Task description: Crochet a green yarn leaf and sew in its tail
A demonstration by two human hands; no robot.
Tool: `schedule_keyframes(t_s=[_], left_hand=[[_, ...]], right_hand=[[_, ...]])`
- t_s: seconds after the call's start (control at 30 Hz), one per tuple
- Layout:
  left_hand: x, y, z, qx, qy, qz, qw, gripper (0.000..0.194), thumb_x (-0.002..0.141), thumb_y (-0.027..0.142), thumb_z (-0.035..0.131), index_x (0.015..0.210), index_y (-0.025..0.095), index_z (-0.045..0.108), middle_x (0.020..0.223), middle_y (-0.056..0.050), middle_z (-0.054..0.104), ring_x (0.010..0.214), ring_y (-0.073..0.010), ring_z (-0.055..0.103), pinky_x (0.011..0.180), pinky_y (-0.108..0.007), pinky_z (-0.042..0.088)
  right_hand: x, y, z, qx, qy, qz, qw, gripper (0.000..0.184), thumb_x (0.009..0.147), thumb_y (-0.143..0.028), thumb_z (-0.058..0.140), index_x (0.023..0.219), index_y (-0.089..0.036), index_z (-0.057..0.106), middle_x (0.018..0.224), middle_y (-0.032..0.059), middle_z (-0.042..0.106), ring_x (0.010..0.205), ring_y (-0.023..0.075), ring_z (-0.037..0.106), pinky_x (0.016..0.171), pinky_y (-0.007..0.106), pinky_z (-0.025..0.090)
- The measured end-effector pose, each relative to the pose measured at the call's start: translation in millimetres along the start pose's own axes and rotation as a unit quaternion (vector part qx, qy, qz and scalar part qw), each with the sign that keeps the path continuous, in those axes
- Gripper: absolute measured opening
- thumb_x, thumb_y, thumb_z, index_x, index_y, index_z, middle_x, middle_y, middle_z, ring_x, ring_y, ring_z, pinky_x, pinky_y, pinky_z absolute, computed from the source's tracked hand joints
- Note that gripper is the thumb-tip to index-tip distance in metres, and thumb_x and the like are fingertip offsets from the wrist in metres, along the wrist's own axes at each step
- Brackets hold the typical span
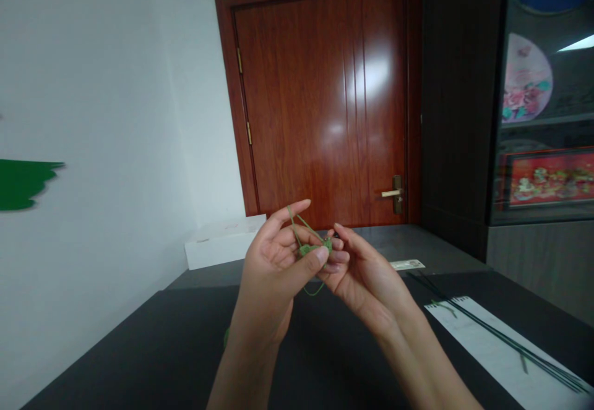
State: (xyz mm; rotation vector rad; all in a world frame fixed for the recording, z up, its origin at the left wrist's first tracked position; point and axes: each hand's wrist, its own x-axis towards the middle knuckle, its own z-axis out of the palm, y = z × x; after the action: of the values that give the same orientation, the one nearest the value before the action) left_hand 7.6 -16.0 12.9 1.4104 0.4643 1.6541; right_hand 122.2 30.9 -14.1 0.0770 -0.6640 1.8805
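Observation:
My left hand point(283, 255) pinches a small piece of green crochet point(306, 250) between thumb and fingers. Green yarn point(294, 224) loops over its raised index finger and runs down to the piece. Close against it, my right hand point(359, 268) is closed on a crochet hook point(336, 234), of which only a dark bit shows by the thumb; the rest is hidden by the fingers. A loose strand of yarn hangs in a curve below both hands. Behind my left wrist, a bit of a green ball of yarn point(226, 337) peeks out on the dark table.
The black table point(185, 354) spans the foreground. A white box point(218, 246) stands at its back left. On the right, dark green stems point(505, 337) and small green pieces lie across a white sheet point(492, 351). A pale strip point(408, 264) lies behind my right hand.

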Motion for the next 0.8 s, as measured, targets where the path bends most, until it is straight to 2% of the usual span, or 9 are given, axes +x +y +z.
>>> schedule_keyframes(t_s=[0.1,0.2,0.43,0.5,0.6,0.67,0.7,0.73,0.8], left_hand=[[1.7,-2.5,-2.8,0.004,-0.006,0.006,1.0,0.064,0.075,0.008,0.082,0.134,0.014,0.057,0.076,0.001,0.071,0.071,-0.0148,0.072,0.067,-0.023,0.059],[3.2,-3.8,-4.9,0.002,-0.01,0.013,1.0,0.07,0.074,0.008,0.083,0.137,0.015,0.054,0.076,0.001,0.071,0.07,-0.016,0.072,0.07,-0.028,0.061],[1.0,-2.1,-1.1,0.008,-0.001,0.027,1.0,0.072,0.076,0.007,0.082,0.14,0.017,0.051,0.076,0.002,0.07,0.074,-0.0156,0.071,0.075,-0.027,0.058],[-0.7,-2.9,0.9,0.018,0.022,0.041,0.999,0.068,0.075,0.007,0.082,0.137,0.018,0.055,0.075,0.002,0.069,0.073,-0.0141,0.069,0.073,-0.025,0.056],[-2.6,-4.3,2.1,0.011,0.042,0.041,0.998,0.066,0.075,0.007,0.082,0.135,0.018,0.057,0.076,0.002,0.069,0.071,-0.012,0.066,0.07,-0.022,0.054],[-2.7,-4.8,0.8,-0.03,0.015,-0.002,0.999,0.066,0.075,0.008,0.082,0.136,0.017,0.056,0.077,0.001,0.069,0.071,-0.0116,0.065,0.07,-0.022,0.054],[-2.4,-4.9,-0.5,-0.056,-0.007,-0.032,0.998,0.066,0.075,0.009,0.082,0.135,0.016,0.057,0.078,0.001,0.069,0.071,-0.0116,0.065,0.07,-0.022,0.054],[-2.0,-4.9,-1.9,-0.079,-0.026,-0.059,0.995,0.066,0.075,0.009,0.082,0.135,0.015,0.057,0.079,0.0,0.069,0.071,-0.0114,0.065,0.071,-0.022,0.053],[-1.3,-4.6,-4.6,-0.108,-0.049,-0.088,0.989,0.066,0.076,0.009,0.081,0.137,0.014,0.056,0.082,-0.001,0.069,0.074,-0.0116,0.066,0.074,-0.022,0.053]], right_hand=[[-1.4,-0.6,1.1,-0.031,-0.001,-0.013,0.999,0.019,0.078,-0.02,0.081,0.07,-0.013,0.065,0.056,-0.005,0.057,0.047,0.0043,0.048,0.048,0.016,0.045],[-4.8,-1.5,3.4,-0.107,0.006,-0.081,0.991,0.024,0.078,-0.029,0.084,0.072,-0.013,0.066,0.057,-0.005,0.058,0.049,0.0045,0.049,0.05,0.015,0.044],[-9.8,-2.2,6.2,-0.275,-0.056,-0.233,0.931,0.027,0.09,-0.032,0.073,0.074,-0.021,0.056,0.066,-0.0049,0.06,0.057,0.0086,0.052,0.06,0.023,0.043],[-9.9,-2.6,2.7,-0.346,-0.055,-0.337,0.874,0.017,0.091,-0.028,0.071,0.079,-0.024,0.06,0.072,-0.0037,0.062,0.064,0.0122,0.056,0.064,0.028,0.044],[-10.0,-4.0,-5.5,-0.494,-0.037,-0.494,0.715,0.013,0.084,-0.017,0.077,0.081,-0.029,0.071,0.075,-0.0015,0.068,0.07,0.0173,0.059,0.07,0.036,0.044],[-9.1,-3.0,-10.2,-0.54,-0.039,-0.547,0.639,0.019,0.079,-0.013,0.08,0.081,-0.032,0.076,0.071,-0.0013,0.069,0.067,0.0189,0.058,0.071,0.04,0.043],[-8.0,-1.6,-11.7,-0.531,-0.045,-0.564,0.631,0.02,0.079,-0.014,0.08,0.083,-0.034,0.077,0.07,-0.0013,0.07,0.066,0.0194,0.058,0.072,0.041,0.044],[-6.5,0.5,-12.5,-0.505,-0.051,-0.574,0.643,0.019,0.081,-0.017,0.079,0.086,-0.035,0.077,0.071,-0.001,0.07,0.066,0.02,0.059,0.072,0.042,0.045],[-2.9,5.3,-12.2,-0.433,-0.059,-0.568,0.697,0.012,0.085,-0.024,0.077,0.089,-0.035,0.076,0.073,0.0005,0.068,0.069,0.0215,0.062,0.071,0.042,0.048]])
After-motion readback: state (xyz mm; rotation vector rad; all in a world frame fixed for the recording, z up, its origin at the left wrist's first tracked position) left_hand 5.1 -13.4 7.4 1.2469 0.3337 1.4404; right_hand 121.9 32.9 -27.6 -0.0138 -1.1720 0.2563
